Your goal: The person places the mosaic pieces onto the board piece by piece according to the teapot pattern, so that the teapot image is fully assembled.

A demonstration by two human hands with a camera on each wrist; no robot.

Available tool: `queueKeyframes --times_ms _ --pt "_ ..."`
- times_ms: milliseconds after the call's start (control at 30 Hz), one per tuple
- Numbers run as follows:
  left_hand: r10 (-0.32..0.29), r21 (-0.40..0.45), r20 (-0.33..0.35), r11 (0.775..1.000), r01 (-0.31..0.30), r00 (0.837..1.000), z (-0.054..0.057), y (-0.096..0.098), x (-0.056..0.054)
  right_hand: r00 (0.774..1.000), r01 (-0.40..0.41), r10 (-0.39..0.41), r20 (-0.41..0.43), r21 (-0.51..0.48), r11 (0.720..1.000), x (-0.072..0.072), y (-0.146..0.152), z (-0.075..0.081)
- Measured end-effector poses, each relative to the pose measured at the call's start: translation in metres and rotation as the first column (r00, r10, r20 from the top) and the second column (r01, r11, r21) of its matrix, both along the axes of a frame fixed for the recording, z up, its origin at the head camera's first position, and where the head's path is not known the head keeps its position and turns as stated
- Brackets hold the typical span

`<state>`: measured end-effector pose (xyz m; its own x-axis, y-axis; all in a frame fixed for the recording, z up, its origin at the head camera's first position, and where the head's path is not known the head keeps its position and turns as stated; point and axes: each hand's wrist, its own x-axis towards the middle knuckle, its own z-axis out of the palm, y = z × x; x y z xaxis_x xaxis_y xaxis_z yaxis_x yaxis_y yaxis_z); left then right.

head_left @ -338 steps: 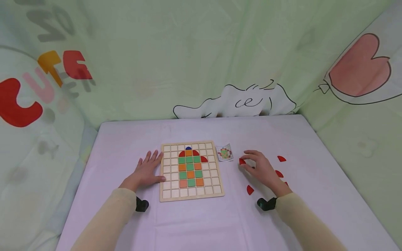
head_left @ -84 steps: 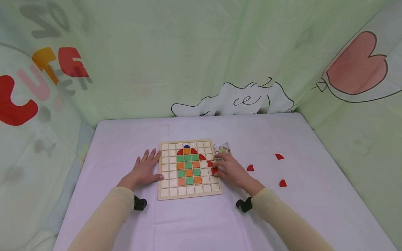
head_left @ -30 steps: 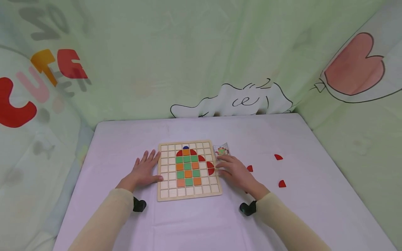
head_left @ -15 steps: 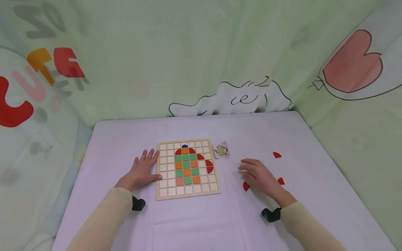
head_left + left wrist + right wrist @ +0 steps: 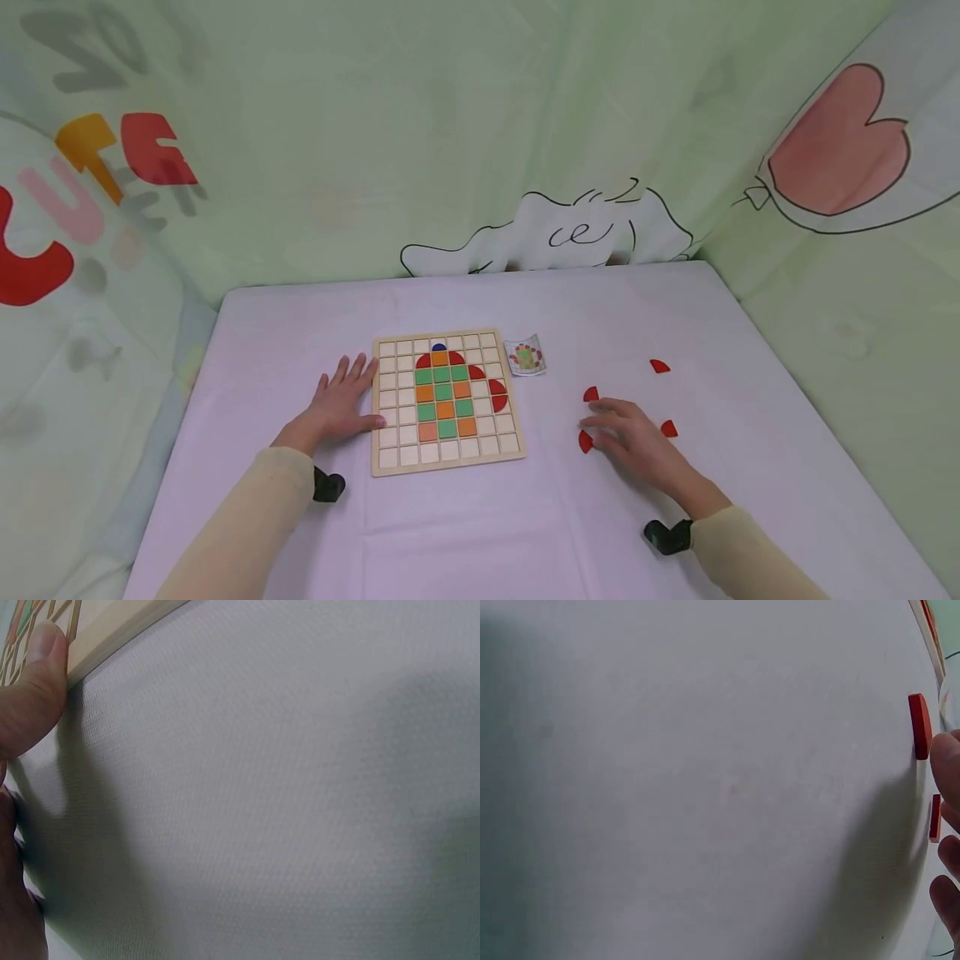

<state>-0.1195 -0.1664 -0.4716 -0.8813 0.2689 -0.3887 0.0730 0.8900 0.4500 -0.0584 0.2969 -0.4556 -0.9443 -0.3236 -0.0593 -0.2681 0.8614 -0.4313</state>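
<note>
My left hand (image 5: 337, 408) lies spread at the left edge of a wooden grid board (image 5: 390, 457), its thumb (image 5: 41, 679) resting on the frame. On the board sit green, orange and red pieces with a blue half-round (image 5: 439, 347) on top. Two red quarter-circle pieces (image 5: 498, 395) lie together near the board's right edge. Over the table to the right, my right hand (image 5: 637, 446) has loosely bent fingers and holds nothing. One loose red quarter-circle piece (image 5: 586, 442) lies by its thumb, another red quarter-circle (image 5: 591, 393) by its fingertips. Both appear edge-on in the right wrist view.
A small printed pattern card (image 5: 526, 356) lies beside the board's upper right corner. Farther right are two more red quarter-circles, one near the hand (image 5: 669, 428) and one farther back (image 5: 660, 366). Printed cloth walls (image 5: 375, 167) stand behind the table and at both sides.
Two red quarter-circles have been added near the board's right edge. My right hand has let go there and moved right to the loose pieces. My left hand stays at the board.
</note>
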Motion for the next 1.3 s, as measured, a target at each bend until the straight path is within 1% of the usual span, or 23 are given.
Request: queueKeyframes --times_ms 100,233,567,700,867,1000,1100,1300 --pt "0.002 -0.003 -0.002 1.0 -0.002 1.0 0.0 0.0 0.0 1.0 -0.021 0.021 -0.014 0.021 1.0 0.002 0.0 -0.002" --pt "0.002 -0.003 -0.006 1.0 -0.002 1.0 0.0 -0.001 0.0 0.997 -0.041 0.043 -0.058 0.044 0.998 0.003 0.001 -0.006" --pt "0.0 0.009 -0.009 1.0 0.001 1.0 -0.002 -0.002 -0.001 0.993 0.007 -0.001 -0.12 0.045 0.999 0.004 0.0 -0.013" --pt "-0.004 0.014 -0.007 1.0 0.005 1.0 -0.002 -0.002 -0.001 0.994 0.0 0.005 -0.114 0.047 0.999 0.005 -0.003 -0.012" --pt "-0.004 0.016 -0.003 1.0 0.004 1.0 -0.001 -0.003 -0.001 0.995 -0.029 0.035 -0.091 0.069 0.997 0.004 -0.006 -0.007" --pt "-0.006 0.019 -0.005 1.0 0.006 1.0 0.0 -0.002 -0.001 0.993 -0.049 0.058 -0.103 0.092 0.995 0.0 -0.006 -0.007" --pt "-0.008 0.016 -0.013 1.0 0.008 1.0 -0.001 -0.002 0.0 0.991 -0.059 0.067 -0.113 0.074 0.996 -0.007 -0.007 -0.007" --pt "-0.003 0.019 -0.007 1.0 0.003 1.0 0.0 -0.002 0.001 0.994 -0.056 0.059 -0.088 0.036 0.998 -0.023 -0.014 -0.007"
